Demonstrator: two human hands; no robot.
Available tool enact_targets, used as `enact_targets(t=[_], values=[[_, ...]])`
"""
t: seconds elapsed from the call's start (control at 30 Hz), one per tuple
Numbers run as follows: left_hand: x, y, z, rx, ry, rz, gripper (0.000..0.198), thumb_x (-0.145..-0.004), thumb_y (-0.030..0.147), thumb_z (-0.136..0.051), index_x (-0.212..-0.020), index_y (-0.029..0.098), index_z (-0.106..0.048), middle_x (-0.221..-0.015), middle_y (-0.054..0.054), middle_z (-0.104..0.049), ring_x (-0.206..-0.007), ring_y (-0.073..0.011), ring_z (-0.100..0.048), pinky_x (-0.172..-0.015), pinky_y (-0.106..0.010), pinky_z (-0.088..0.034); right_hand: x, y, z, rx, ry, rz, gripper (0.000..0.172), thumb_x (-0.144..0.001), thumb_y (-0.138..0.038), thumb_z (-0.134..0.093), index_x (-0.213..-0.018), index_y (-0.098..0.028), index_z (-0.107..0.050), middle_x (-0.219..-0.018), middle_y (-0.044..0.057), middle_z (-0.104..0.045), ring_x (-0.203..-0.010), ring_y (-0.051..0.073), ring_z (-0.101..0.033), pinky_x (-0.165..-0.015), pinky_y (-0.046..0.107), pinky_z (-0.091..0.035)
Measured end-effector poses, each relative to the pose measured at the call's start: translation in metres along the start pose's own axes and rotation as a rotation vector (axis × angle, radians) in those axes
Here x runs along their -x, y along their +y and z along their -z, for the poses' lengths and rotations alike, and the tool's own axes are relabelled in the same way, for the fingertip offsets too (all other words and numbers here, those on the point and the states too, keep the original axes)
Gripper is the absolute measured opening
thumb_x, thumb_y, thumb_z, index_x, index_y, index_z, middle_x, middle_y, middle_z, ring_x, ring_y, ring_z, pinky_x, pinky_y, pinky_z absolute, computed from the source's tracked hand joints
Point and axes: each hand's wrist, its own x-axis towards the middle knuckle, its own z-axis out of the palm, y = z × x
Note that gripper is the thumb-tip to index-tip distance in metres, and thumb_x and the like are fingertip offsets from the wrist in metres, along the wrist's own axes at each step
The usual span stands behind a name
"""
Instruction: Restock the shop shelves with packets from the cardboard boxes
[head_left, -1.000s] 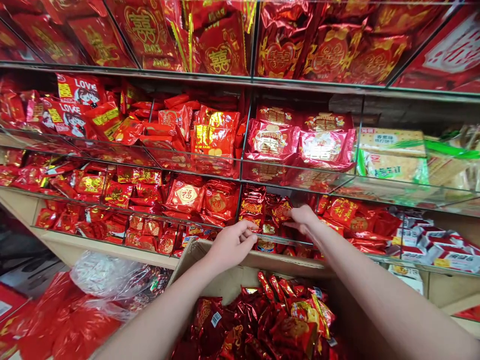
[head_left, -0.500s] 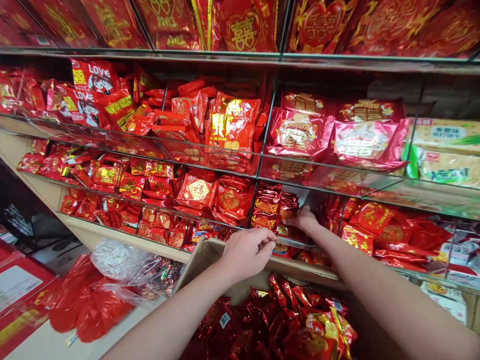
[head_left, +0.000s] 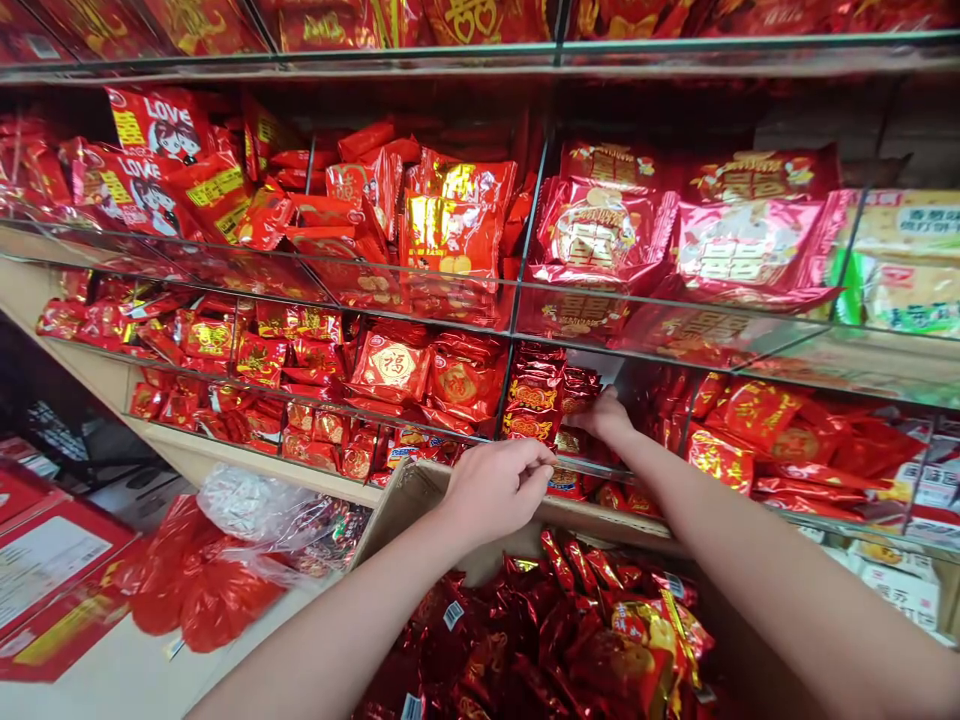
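My right hand [head_left: 609,418] reaches into a lower shelf compartment. Its fingers are at a stack of small dark-red foil snack packets [head_left: 579,392], partly hidden behind the clear shelf front. Beside that stack stands another column of red packets [head_left: 534,393]. My left hand [head_left: 501,488] is curled closed at the near side of the shelf, above the rim of a cardboard box [head_left: 420,482]; whatever its fingers may hold is hidden. Below both arms, the box contains many loose red foil packets [head_left: 517,640].
Glass-fronted shelves [head_left: 420,262] carry red and pink packets on several levels. At the lower left lie red plastic bags [head_left: 229,590] and a clear bag [head_left: 251,505], with a red carton [head_left: 56,570] beside them. Pale green packs [head_left: 911,290] sit at the right.
The view has tilted down slightly, so the shelves sit higher in the picture. Both hands keep nearly the same places against the shelf and box.
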Motion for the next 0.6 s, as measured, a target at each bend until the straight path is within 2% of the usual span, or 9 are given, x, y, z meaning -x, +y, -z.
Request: enact_targets(t=[0.13, 0.23, 0.3, 0.37, 0.43, 0.5, 0.53, 0.6], values=[[0.001, -0.001, 0.0, -0.017, 0.001, -0.007, 0.018, -0.08, 0.028, -0.042, -0.088, 0.027, -0.058, -0.076, 0.006, -0.064, -0.067, -0.0116, -0.057, -0.059, -0.023, -0.041, 0.007, -0.001, 0.002, 0.021, -0.025, -0.005, 0.097, -0.05, -0.036, -0.071, -0.126, -0.004, -0.019, -0.113, 0.021, -0.051, -0.101, 0.029, -0.052, -0.081, 0.031, -0.042], [0.001, -0.002, 0.0, -0.018, 0.0, -0.018, 0.019, -0.08, 0.029, -0.042, -0.089, 0.027, -0.058, -0.075, 0.005, -0.064, -0.067, -0.0118, -0.057, -0.06, -0.023, -0.042, 0.007, -0.001, 0.006, 0.034, -0.025, -0.008, 0.099, -0.053, -0.038, -0.07, -0.128, -0.002, -0.016, -0.114, 0.021, -0.051, -0.103, 0.028, -0.051, -0.082, 0.031, -0.042], [0.001, -0.003, 0.0, -0.009, 0.004, -0.023, 0.019, -0.08, 0.029, -0.043, -0.089, 0.027, -0.059, -0.076, 0.005, -0.064, -0.068, -0.0118, -0.057, -0.061, -0.024, -0.042, 0.008, -0.002, 0.013, 0.044, -0.016, -0.013, 0.096, -0.057, -0.039, -0.067, -0.129, 0.0, -0.017, -0.115, 0.024, -0.048, -0.104, 0.028, -0.05, -0.082, 0.032, -0.042], [0.001, -0.004, 0.001, 0.005, 0.006, -0.023, 0.019, -0.08, 0.029, -0.043, -0.089, 0.026, -0.059, -0.076, 0.005, -0.064, -0.068, -0.0117, -0.057, -0.062, -0.023, -0.042, 0.016, -0.005, 0.025, 0.077, 0.014, 0.032, 0.081, -0.061, -0.039, -0.065, -0.123, 0.0, -0.031, -0.115, 0.025, -0.048, -0.106, 0.03, -0.048, -0.085, 0.035, -0.039], [0.001, -0.005, 0.002, 0.016, 0.004, -0.017, 0.018, -0.08, 0.029, -0.043, -0.089, 0.026, -0.059, -0.075, 0.005, -0.064, -0.067, -0.0114, -0.057, -0.061, -0.023, -0.042, 0.04, -0.009, 0.039, 0.07, 0.114, 0.2, 0.052, -0.067, -0.035, -0.06, -0.108, -0.005, -0.051, -0.108, 0.021, -0.052, -0.104, 0.03, -0.048, -0.089, 0.038, -0.036], [0.001, -0.004, 0.003, 0.013, 0.005, -0.008, 0.018, -0.08, 0.029, -0.043, -0.088, 0.027, -0.059, -0.074, 0.005, -0.064, -0.065, -0.0113, -0.057, -0.058, -0.023, -0.041, 0.085, -0.014, 0.054, -0.095, 0.223, 0.474, 0.027, -0.073, -0.031, -0.053, -0.091, -0.012, -0.06, -0.095, 0.013, -0.059, -0.093, 0.024, -0.053, -0.086, 0.038, -0.038], [0.001, -0.004, 0.004, 0.006, 0.006, -0.006, 0.018, -0.079, 0.028, -0.043, -0.088, 0.027, -0.059, -0.074, 0.005, -0.064, -0.065, -0.0113, -0.056, -0.058, -0.022, -0.041, 0.113, -0.016, 0.062, -0.274, 0.181, 0.601, 0.021, -0.075, -0.033, -0.052, -0.084, -0.016, -0.061, -0.087, 0.008, -0.061, -0.083, 0.02, -0.056, -0.079, 0.035, -0.042], [0.001, -0.002, 0.005, -0.001, -0.001, -0.013, 0.017, -0.079, 0.028, -0.044, -0.087, 0.026, -0.059, -0.075, 0.005, -0.064, -0.065, -0.0113, -0.056, -0.058, -0.022, -0.04, 0.171, -0.016, 0.078, -0.648, -0.098, 0.749, 0.02, -0.077, -0.037, -0.051, -0.083, -0.021, -0.061, -0.075, 0.003, -0.061, -0.068, 0.015, -0.056, -0.063, 0.029, -0.046]])
